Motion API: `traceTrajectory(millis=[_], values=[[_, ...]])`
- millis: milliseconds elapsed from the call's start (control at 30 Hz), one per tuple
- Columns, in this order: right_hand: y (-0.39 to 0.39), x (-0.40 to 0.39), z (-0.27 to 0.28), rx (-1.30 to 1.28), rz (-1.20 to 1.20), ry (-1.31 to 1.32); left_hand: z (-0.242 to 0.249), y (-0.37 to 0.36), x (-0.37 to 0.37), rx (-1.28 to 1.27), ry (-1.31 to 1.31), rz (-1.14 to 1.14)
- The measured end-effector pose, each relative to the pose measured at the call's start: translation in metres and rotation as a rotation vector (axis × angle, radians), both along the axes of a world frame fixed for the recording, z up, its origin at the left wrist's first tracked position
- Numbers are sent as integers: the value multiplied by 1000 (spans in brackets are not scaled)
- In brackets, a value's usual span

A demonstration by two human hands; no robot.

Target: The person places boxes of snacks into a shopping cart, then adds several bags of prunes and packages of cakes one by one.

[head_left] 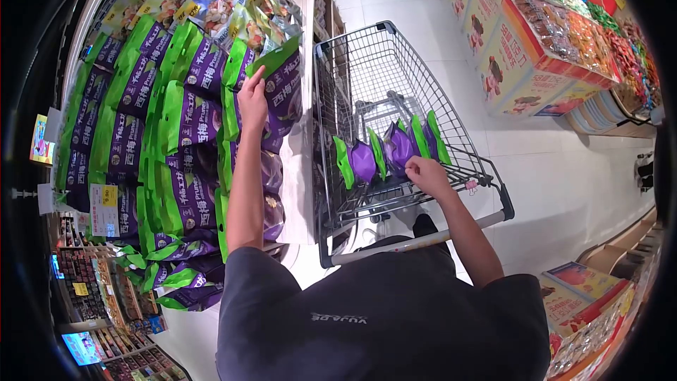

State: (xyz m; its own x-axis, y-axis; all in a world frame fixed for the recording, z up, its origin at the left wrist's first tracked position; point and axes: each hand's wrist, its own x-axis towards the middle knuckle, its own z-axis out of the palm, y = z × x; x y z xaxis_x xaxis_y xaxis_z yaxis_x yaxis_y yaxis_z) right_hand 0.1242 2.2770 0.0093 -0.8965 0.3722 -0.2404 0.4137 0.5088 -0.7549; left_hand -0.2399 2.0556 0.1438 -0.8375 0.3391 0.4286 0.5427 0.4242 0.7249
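Observation:
My left hand (253, 98) is raised at the right edge of the shelf display, its fingers closed on the green top of a purple prune bag (285, 83). Rows of similar purple and green bags (190, 123) fill the display beside it. Inside the wire shopping cart (430, 88), several purple and green bags (363, 162) stand near the handle end. My right hand (427, 175) is over the cart with its fingers curled, close to a purple bag (399, 145); whether it grips anything is too small to tell.
Colourful snack bags (218, 3) lie at the upper left. A candy display (525, 56) with printed sides stands right of the cart. Another box display (585, 293) is at the lower right. White floor tiles (550, 183) show between the cart and these displays.

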Motion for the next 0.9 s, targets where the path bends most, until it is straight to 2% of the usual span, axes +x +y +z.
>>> traceTrajectory(millis=[67,100,133,167,200,267,333,400,467,533,567,600,667,733,767,867,900], values=[[-5,-2,-2,-197,-89,204,25,-6,34,49,-1,-105],[-8,-3,6,-305,-67,165,39,-6,55,47,-5,-111],[-13,-7,0,-305,-78,161,53,-4,77,164,-12,-134],[-18,-12,-10,-452,-20,206,65,-4,97,282,-23,-155],[-25,-14,-15,-596,37,251,74,-4,114,427,-176,-156],[-42,-15,16,-897,-36,199,92,1,142,626,-293,-180],[-41,-11,3,-927,110,453,113,16,167,869,-413,-227],[-45,1,17,-1556,61,743,100,18,166,897,-484,-318],[-49,12,30,-1481,90,845,87,31,170,957,-562,-417],[-52,27,39,-1710,37,818,79,42,180,1027,-642,-439],[-58,32,52,-1684,-95,825,71,48,190,1052,-655,-407],[-61,38,49,-1676,-112,833,60,55,202,1076,-667,-372],[-64,45,42,-1600,-133,846,16,64,213,994,-796,-534],[-73,53,46,-1596,-218,865,-6,61,234,986,-1142,-505],[-76,58,48,-1543,-247,845,-12,59,234,1002,-1222,-530],[-83,59,52,-1488,-283,860,-26,60,235,1012,-1182,-518],[-87,53,52,-1453,-471,912,-28,62,236,1024,-1151,-503]])
